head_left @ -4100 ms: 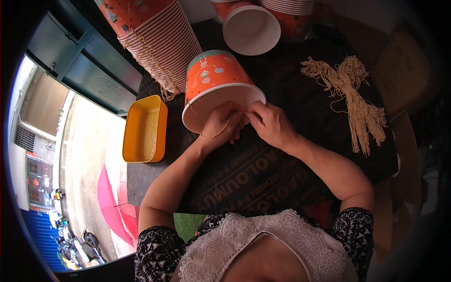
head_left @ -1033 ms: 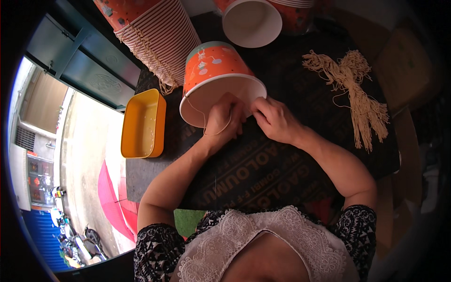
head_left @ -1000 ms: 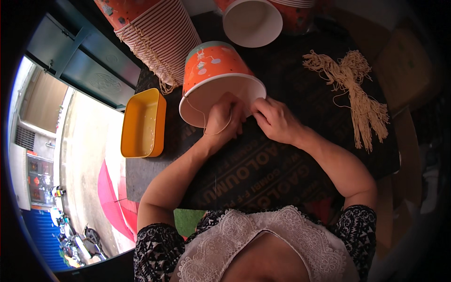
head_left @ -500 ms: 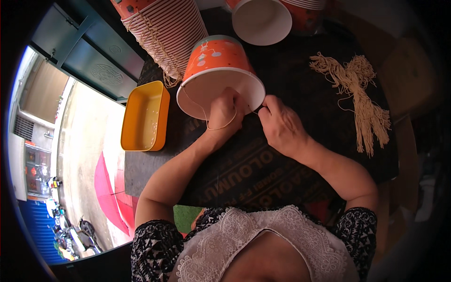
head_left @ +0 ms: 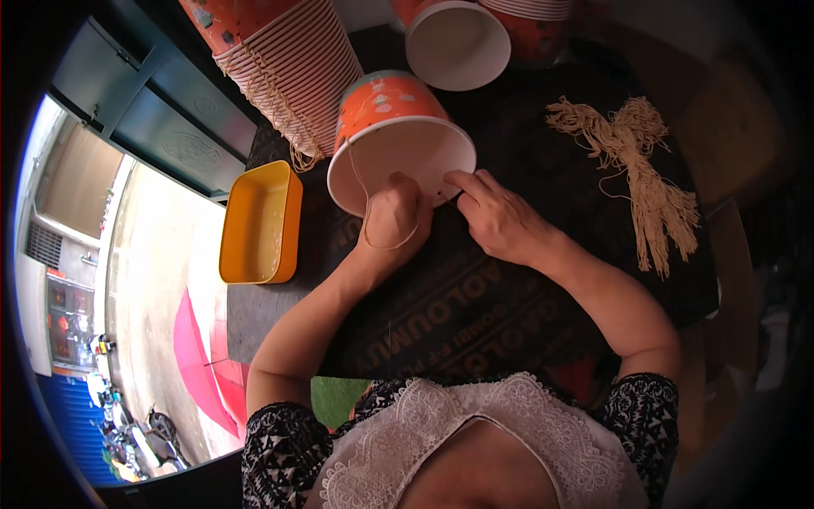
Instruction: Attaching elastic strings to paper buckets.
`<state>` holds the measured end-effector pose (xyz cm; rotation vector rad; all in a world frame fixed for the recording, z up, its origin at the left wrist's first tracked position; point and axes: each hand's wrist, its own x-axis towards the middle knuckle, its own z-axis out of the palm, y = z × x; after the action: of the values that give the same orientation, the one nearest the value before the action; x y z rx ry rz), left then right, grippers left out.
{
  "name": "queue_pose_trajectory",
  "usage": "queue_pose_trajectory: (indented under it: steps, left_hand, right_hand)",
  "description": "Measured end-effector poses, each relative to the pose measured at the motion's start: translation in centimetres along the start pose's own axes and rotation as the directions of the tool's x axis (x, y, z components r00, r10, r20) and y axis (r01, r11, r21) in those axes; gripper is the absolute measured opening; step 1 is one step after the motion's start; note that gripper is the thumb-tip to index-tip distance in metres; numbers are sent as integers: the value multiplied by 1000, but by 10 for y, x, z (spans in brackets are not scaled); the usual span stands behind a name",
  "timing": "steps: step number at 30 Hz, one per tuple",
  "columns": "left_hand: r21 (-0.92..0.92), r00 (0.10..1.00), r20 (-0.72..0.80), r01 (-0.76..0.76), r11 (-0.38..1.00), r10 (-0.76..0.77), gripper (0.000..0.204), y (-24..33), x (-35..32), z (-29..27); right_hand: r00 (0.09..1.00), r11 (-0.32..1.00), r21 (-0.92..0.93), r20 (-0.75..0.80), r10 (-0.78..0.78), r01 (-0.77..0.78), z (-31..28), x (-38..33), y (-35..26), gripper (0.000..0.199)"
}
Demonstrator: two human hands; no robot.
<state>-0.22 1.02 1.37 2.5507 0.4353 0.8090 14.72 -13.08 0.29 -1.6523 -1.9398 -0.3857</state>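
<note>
An orange paper bucket (head_left: 392, 100) with a white inside lies tipped, its mouth facing me. My left hand (head_left: 393, 219) is closed at the lower part of the mouth, its fingertips hidden. A thin beige string (head_left: 392, 248) runs from the bucket's left rim and loops over my left wrist; its far end seems to go into that hand. My right hand (head_left: 505, 224) grips the right side of the rim, index finger on the inner wall. A small dark hole shows in the wall beside those fingers, with a short bit of string near it.
A tall stack of matching buckets (head_left: 292, 81) with strings hanging stands at the back left. Another bucket (head_left: 458, 47) lies behind. A yellow tray (head_left: 292, 225) is at the left, and a bundle of beige strings (head_left: 640, 161) on the dark table (head_left: 509, 331) at the right.
My left hand has drawn slightly down and left from inside the bucket. My right index finger has moved from outside the rim onto the inner wall. The view has shifted a little.
</note>
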Motion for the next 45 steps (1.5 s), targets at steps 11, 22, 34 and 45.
queue_pose_trajectory:
  steps: [11, 22, 34, 45]
  left_hand:
    - [-467, 768, 572, 593, 656, -287, 22, 22, 6, -22]
    - [-383, 891, 336, 425, 820, -305, 24, 12, 0, -1]
    - [-613, 837, 435, 545, 572, -332, 21, 6, -1, 3]
    - [-411, 846, 461, 470, 781, -268, 4, 26, -4, -12]
  right_hand:
    - [982, 940, 336, 153, -112, 55, 2, -6, 13, 31]
    - [990, 880, 462, 30, -138, 109, 13, -5, 14, 31]
    - [988, 863, 491, 39, -152, 114, 13, -3, 13, 25]
    - [992, 840, 529, -91, -87, 122, 19, -4, 9, 14]
